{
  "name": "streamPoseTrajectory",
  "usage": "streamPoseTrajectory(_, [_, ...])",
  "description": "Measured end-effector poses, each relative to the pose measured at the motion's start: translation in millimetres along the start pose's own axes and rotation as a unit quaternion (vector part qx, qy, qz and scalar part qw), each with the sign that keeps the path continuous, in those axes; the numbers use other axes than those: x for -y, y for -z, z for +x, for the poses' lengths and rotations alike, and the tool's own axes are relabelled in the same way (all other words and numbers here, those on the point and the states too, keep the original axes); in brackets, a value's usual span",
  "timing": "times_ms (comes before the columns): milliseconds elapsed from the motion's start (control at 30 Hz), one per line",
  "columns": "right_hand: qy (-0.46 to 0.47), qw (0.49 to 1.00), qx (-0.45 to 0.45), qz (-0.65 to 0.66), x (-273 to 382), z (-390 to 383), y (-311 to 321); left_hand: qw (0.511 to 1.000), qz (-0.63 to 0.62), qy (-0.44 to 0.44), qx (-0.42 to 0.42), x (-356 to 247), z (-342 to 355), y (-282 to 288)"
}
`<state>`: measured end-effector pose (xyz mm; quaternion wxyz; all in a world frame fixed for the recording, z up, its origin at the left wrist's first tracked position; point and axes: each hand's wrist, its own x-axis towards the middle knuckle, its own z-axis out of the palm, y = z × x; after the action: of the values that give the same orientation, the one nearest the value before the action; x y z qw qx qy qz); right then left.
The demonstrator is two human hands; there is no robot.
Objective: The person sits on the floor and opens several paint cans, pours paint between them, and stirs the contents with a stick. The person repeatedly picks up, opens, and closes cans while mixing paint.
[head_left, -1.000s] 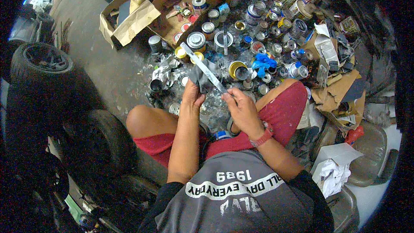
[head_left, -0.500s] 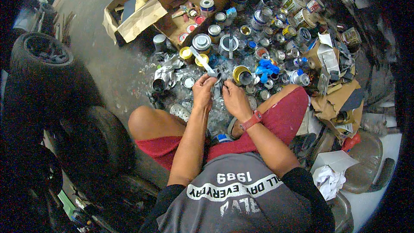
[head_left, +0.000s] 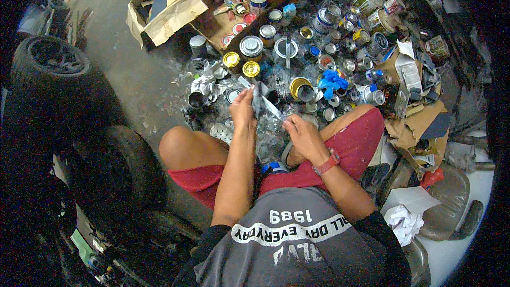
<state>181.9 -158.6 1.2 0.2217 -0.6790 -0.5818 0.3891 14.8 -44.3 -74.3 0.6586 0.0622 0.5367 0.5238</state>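
My left hand [head_left: 243, 105] grips a dark grey rag [head_left: 257, 98] wrapped round a long, flat, pale strip [head_left: 272, 108], like a stirring stick. My right hand [head_left: 303, 134] pinches the strip's lower right end, so it slants between both hands over the paint-spattered floor. Just beyond are yellow-lidded cans [head_left: 251, 69], a larger grey-lidded can [head_left: 251, 45] and crumpled pale paper [head_left: 206, 82]. Right of the rag sit an open yellow tin [head_left: 299, 86] and a blue crumpled glove or cloth [head_left: 333, 81].
Cardboard boxes [head_left: 167, 24] and several cans [head_left: 324, 18] crowd the floor ahead. Torn cardboard [head_left: 404, 130] lies by my right knee. Tyres [head_left: 50, 69] stand at the left. A box with white cloth or paper [head_left: 404, 218] and grey plastic chairs [head_left: 451, 196] are at the lower right.
Half a second ago my hands were close together at the rag. My right hand has since moved right and down along with the strip's end, exposing more strip between my hands.
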Motion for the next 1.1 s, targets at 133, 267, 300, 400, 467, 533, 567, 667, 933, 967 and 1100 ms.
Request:
streamPoseTrajectory(133, [-0.026, 0.999, 0.012, 0.031, 13.4, -40.4, 21.5, 0.999, -0.046, -0.025, 0.009, 1.8, 27.0, 17.1])
streamPoseTrajectory(267, [-0.071, 0.996, -0.037, 0.033, 17.1, -71.6, 57.2, 0.994, -0.029, -0.082, -0.060, -5.5, 73.4, 58.3])
streamPoseTrajectory(300, [-0.080, 0.994, -0.070, 0.034, 8.6, -77.8, 66.5, 0.992, -0.027, -0.109, -0.052, -2.9, 69.8, 53.0])
streamPoseTrajectory(400, [-0.144, 0.963, -0.228, -0.001, -1.3, -79.3, 119.8, 0.998, 0.041, -0.044, 0.003, 10.7, 37.7, 17.0])
streamPoseTrajectory(467, [-0.083, 0.940, -0.328, -0.047, -18.6, -71.2, 149.6, 0.998, 0.046, 0.006, 0.050, 30.0, 33.5, 9.0])
streamPoseTrajectory(533, [-0.027, 0.915, -0.395, -0.081, -22.8, -51.7, 175.8, 0.992, 0.077, 0.047, 0.086, 52.2, 26.9, -11.1])
streamPoseTrajectory(567, [0.009, 0.904, -0.414, -0.108, -34.3, -43.7, 188.1, 0.982, 0.158, 0.063, 0.088, 61.5, 21.4, -26.5])
streamPoseTrajectory(667, [0.005, 0.890, -0.455, -0.036, -63.6, -18.3, 186.6, 0.956, 0.267, 0.013, 0.124, 93.7, 14.1, -75.0])
streamPoseTrajectory(933, [-0.018, 0.912, -0.410, 0.032, -77.4, 8.4, 180.3, 0.935, 0.298, -0.038, 0.189, 165.9, 31.2, -195.2])
streamPoseTrajectory(967, [0.004, 0.910, -0.414, 0.020, -87.7, 9.4, 180.8, 0.931, 0.312, -0.060, 0.179, 166.2, 23.1, -214.0])
streamPoseTrajectory(1100, [-0.042, 0.904, -0.419, 0.075, -75.9, 11.4, 182.5, 0.938, 0.308, -0.050, 0.153, 155.5, 17.7, -221.9])
